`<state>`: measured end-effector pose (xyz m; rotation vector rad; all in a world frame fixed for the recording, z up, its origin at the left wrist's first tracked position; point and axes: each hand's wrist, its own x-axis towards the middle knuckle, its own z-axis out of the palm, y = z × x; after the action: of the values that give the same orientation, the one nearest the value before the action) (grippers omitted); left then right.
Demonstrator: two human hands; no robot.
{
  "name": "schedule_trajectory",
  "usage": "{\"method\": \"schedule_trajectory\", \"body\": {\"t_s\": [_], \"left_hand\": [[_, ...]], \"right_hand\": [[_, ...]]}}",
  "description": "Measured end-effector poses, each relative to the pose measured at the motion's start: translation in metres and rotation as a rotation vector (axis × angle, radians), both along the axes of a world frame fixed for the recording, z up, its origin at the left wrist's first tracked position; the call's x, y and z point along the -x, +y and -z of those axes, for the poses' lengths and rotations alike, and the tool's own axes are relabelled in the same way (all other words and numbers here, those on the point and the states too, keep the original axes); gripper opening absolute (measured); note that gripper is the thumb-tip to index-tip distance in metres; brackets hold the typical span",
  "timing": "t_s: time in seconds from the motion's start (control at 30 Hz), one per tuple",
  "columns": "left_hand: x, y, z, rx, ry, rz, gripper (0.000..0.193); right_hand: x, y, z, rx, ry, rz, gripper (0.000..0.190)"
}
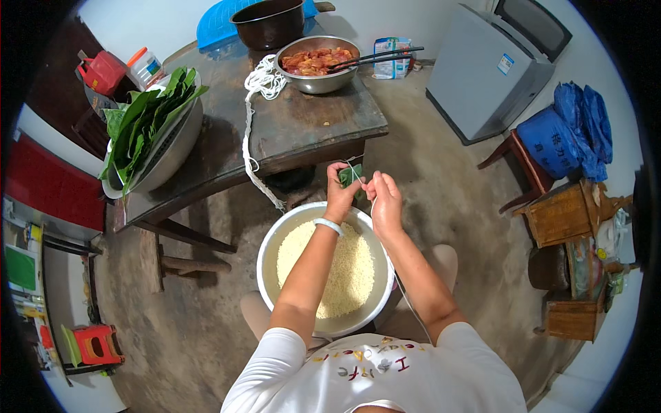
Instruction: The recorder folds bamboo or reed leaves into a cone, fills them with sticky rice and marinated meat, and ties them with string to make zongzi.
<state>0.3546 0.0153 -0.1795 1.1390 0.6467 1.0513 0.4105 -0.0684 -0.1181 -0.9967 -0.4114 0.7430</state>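
My left hand (341, 193), with a pale bangle at the wrist, holds a small green leaf-wrapped parcel (350, 175) just off the table's edge. White string (355, 168) passes around the parcel. To its right, my right hand (384, 199) pinches the string, and a length of it runs down along my right forearm. Below both hands, a large white basin (263, 258) of pale rice grains (341, 273) rests at my lap. On the table, a steel bowl (317, 84) holds reddish pieces of meat with dark chopsticks (382, 56) across its rim.
The dark wooden table (304, 118) carries a bundle of white strings (266, 80) hanging over its edge, a dark pot (268, 23), and a tilted basin (181, 149) with large green leaves (150, 118). A grey washing machine (480, 72) and a wooden stool (534, 180) are at the right.
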Motion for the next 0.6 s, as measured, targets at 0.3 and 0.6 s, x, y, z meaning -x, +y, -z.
{"method": "schedule_trajectory", "body": {"t_s": [0.3, 0.6], "left_hand": [[0.005, 0.005, 0.007, -0.113, 0.064, -0.049, 0.042], [0.021, 0.022, 0.005, -0.285, 0.247, 0.066, 0.030]], "right_hand": [[0.011, -0.010, 0.003, 0.012, -0.018, -0.021, 0.027], [0.018, -0.015, -0.001, 0.081, -0.052, 0.004, 0.029]]}}
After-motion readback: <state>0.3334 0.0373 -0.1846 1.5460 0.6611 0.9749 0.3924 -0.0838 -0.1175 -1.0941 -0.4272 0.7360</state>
